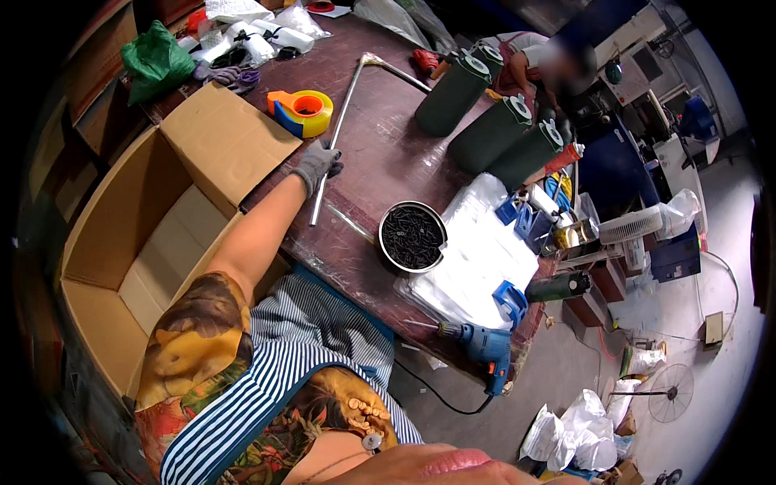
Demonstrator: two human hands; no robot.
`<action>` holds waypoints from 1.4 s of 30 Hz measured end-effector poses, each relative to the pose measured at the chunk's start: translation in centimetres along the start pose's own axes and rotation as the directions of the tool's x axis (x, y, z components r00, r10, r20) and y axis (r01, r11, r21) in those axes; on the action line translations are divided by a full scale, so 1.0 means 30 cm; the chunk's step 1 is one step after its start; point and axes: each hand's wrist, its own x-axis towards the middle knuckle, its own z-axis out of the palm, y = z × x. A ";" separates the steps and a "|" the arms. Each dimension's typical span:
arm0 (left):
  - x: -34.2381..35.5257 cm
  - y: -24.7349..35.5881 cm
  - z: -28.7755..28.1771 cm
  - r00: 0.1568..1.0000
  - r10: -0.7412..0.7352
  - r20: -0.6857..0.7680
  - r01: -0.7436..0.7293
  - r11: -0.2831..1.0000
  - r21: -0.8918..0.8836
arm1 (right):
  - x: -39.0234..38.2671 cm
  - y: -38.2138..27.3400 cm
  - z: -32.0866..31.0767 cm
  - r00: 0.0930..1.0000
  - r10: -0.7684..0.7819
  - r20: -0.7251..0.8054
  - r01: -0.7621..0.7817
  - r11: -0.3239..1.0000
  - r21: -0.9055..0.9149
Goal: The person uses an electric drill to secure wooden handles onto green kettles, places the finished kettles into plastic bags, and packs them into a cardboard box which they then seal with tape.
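My left hand (318, 167), in a grey glove, is closed around a slim silver metal tube (343, 113) lying on the dark red table. The tube runs away from me to a pale corner joint (370, 60), where another length turns off right. Left of its far part sits a yellow, orange and blue tape dispenser (311, 115). Toward the table's near edge stands a round metal tin (413, 236) full of small black screws or pins. My right hand is out of view.
An open cardboard box (113, 218) stands left of the table (364, 174). Several dark green cylinders (453, 95) stand at the far right, a co-worker (525, 65) behind them. White plastic sheets (469, 259) and a blue power drill (485, 346) lie at the right, its cord hanging down.
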 end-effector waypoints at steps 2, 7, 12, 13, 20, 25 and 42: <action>-0.021 0.010 0.036 1.000 0.008 0.013 -0.007 0.995 -0.100 | -0.013 0.023 0.008 1.000 0.019 -0.001 -0.019 1.000 0.013; 0.163 -0.017 0.208 0.786 0.501 -0.362 -0.422 0.863 0.278 | 0.012 0.000 0.031 1.000 0.011 0.022 -0.011 1.000 0.007; 0.333 0.167 0.429 0.971 0.236 -0.031 -0.234 0.971 0.043 | 0.017 0.058 0.041 0.997 0.076 -0.003 -0.075 0.995 0.058; 0.338 0.187 0.469 0.983 0.179 0.048 -0.180 0.984 0.010 | 0.017 0.070 0.042 0.996 0.093 -0.007 -0.093 0.993 0.068; 0.377 0.191 0.297 0.842 -0.121 0.526 -0.001 0.974 0.224 | 0.034 0.159 0.076 0.982 0.188 -0.007 -0.186 0.976 0.109; 0.298 0.224 0.115 0.800 -0.201 0.565 0.103 0.974 0.202 | 0.040 0.270 0.130 0.956 0.292 0.014 -0.291 0.949 0.121; -0.302 0.151 -0.182 0.849 -0.136 0.510 0.024 0.975 0.221 | -0.548 -0.646 -0.510 0.750 -0.488 0.446 0.460 0.870 0.178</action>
